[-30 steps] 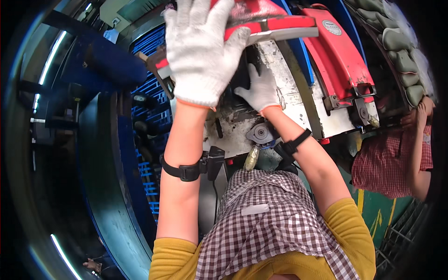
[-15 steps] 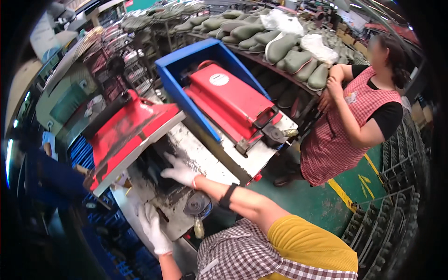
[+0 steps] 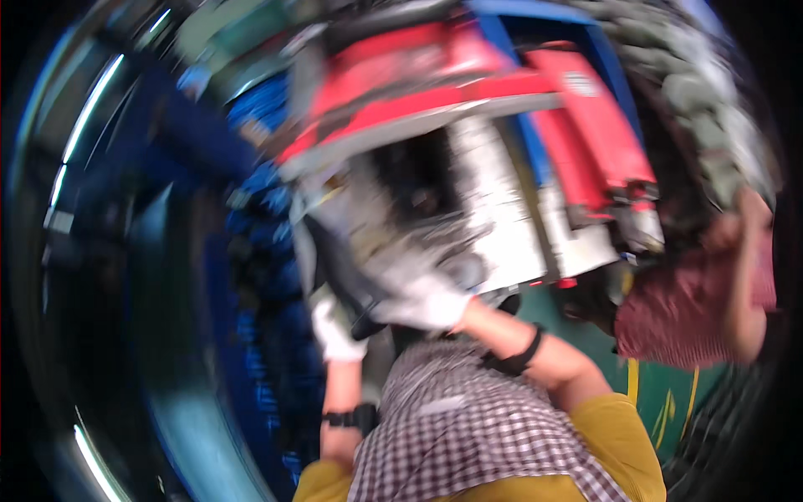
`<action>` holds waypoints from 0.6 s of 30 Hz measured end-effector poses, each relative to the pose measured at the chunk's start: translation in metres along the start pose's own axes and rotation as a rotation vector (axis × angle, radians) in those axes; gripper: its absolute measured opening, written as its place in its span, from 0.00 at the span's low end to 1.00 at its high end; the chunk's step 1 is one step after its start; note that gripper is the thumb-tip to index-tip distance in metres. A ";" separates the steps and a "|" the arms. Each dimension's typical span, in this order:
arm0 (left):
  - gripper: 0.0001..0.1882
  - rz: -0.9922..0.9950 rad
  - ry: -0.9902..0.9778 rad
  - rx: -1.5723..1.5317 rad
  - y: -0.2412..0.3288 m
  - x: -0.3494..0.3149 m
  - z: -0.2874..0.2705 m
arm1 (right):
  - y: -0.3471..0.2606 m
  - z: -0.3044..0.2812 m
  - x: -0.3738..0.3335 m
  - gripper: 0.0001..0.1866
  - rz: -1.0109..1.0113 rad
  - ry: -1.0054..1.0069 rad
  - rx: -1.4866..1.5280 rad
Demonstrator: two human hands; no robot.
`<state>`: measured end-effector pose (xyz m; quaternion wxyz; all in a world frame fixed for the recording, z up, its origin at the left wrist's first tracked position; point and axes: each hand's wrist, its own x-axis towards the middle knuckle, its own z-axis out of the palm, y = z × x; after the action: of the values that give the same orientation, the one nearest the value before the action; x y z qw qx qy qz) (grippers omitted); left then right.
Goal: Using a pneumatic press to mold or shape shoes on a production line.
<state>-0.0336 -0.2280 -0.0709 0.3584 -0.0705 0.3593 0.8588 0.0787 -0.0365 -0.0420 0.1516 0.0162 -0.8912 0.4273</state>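
Note:
A long dark piece [image 3: 340, 266], slightly curved and smeared by motion, is tilted in front of my body; its exact kind does not show. My white-gloved left hand [image 3: 337, 331] is closed round its lower end. My white-gloved right hand [image 3: 424, 299] is at the same end from the right side, and its blurred fingers appear to grip it. Beyond my hands stands a machine with a raised red lid [image 3: 418, 100] above a dark recess [image 3: 416, 177] in its pale worktop [image 3: 493, 226].
To the right is a second red machine unit [image 3: 590, 134] inside a blue frame [image 3: 539, 138]. A co-worker in a red checked apron [image 3: 694, 305] stands at the right. Blue racking [image 3: 251, 276] lies left of the worktop. Grey-green shoe-like pieces [image 3: 690, 92] are piled at the far right.
My right hand has come back from the recess toward my body, and my left hand has left the worktop edge. Both are now at the dark piece. The view has swung left.

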 end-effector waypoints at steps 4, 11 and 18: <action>0.29 -0.020 0.231 -0.067 0.016 -0.019 -0.066 | 0.027 -0.010 -0.022 0.29 0.012 0.163 -0.481; 0.18 0.158 0.765 0.155 0.036 -0.069 -0.191 | 0.034 -0.012 -0.039 0.19 0.242 0.131 -0.564; 0.24 0.290 1.103 0.486 0.095 -0.018 -0.345 | 0.029 -0.010 -0.032 0.17 0.218 0.128 -0.621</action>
<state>-0.1312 -0.5147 -0.2627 0.0052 -0.3707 0.6830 0.6293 0.1070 -0.0133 -0.0673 0.1585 -0.1532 -0.9640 0.1489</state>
